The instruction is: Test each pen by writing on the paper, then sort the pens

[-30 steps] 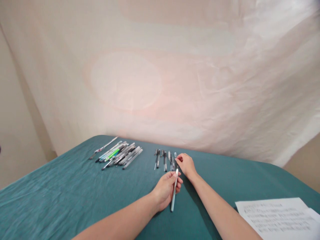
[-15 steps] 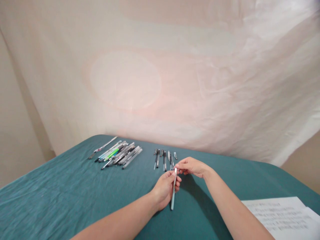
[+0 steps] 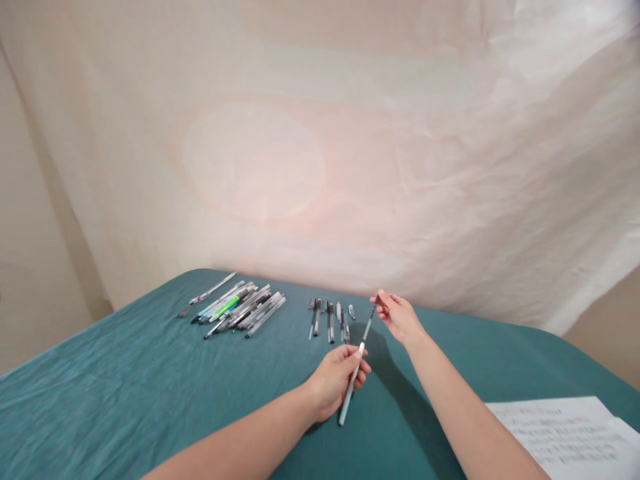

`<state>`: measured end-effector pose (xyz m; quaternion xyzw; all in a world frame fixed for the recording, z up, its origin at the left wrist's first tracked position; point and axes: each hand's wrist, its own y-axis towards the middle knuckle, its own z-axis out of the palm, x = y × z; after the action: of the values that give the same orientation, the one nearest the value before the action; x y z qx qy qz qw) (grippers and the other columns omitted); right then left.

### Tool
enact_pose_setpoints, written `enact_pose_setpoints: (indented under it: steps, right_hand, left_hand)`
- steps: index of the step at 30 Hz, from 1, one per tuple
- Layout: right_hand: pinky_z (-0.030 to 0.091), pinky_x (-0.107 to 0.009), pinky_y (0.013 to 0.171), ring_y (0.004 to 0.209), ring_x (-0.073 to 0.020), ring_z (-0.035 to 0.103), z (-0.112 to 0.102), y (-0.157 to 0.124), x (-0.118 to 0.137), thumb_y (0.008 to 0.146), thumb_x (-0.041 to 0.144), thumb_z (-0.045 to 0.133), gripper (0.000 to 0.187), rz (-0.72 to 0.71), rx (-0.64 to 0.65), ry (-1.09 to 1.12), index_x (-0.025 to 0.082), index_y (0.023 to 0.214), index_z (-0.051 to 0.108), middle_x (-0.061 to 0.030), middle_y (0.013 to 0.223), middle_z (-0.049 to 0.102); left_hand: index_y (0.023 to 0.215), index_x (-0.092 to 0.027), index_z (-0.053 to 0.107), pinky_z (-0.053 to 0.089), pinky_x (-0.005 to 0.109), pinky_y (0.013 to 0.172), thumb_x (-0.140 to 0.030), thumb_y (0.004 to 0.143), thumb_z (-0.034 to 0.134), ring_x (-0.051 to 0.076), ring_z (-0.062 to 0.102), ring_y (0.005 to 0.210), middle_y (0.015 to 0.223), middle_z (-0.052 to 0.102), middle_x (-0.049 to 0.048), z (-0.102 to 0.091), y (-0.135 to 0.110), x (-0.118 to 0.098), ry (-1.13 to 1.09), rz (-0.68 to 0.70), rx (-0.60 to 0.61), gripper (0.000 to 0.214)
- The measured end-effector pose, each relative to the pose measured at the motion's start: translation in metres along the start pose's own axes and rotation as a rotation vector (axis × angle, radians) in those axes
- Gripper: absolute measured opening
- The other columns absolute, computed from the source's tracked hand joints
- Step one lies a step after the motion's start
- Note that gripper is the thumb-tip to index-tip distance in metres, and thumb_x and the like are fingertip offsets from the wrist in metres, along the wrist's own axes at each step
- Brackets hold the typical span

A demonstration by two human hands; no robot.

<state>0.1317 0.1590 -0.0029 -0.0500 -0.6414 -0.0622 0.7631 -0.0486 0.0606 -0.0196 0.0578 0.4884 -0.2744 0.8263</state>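
Note:
A pale blue-white pen barrel [image 3: 349, 400] is pinched between the thumb and fingers of my left hand [image 3: 336, 379], tilted with its far end up. From that end a thin, partly dark pen refill [image 3: 369, 327] sticks out. My right hand [image 3: 397, 316] grips the refill's upper tip, ahead and to the right of the left hand. Just beyond, pen parts [image 3: 330, 321] lie in small groups: dark barrels, thin refills and caps. A small light cap [image 3: 351, 311] rests at their right end.
A pile of pens [image 3: 245, 310], one bright green, lies at the left back of the green cloth-covered table [image 3: 165, 393]. Sheets of paper with writing [image 3: 565, 433] lie at the right front. A pale hanging sheet [image 3: 320, 167] closes off the back.
My right hand has moved up and away from the left, drawing the refill partly out of the barrel. The left hand keeps its hold, with the barrel now tilted more to the right.

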Motion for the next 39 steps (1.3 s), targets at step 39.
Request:
enact_pose_setpoints:
  steps: [39]
  right_hand:
    - [0.033,-0.015,0.035,0.044,-0.0058,0.049,0.015,-0.037,0.035,0.066,0.042,0.063,0.031,0.153,0.519,-0.519,0.012,0.066,0.063,-0.0044,0.065,0.065]
  left_hand:
    - [0.091,-0.016,0.052,0.039,0.026,0.071,-0.039,0.078,0.053,0.015,0.057,0.082,0.091,0.065,0.0075,-0.013,0.009,-0.036,0.052,0.432,-0.314,0.027]
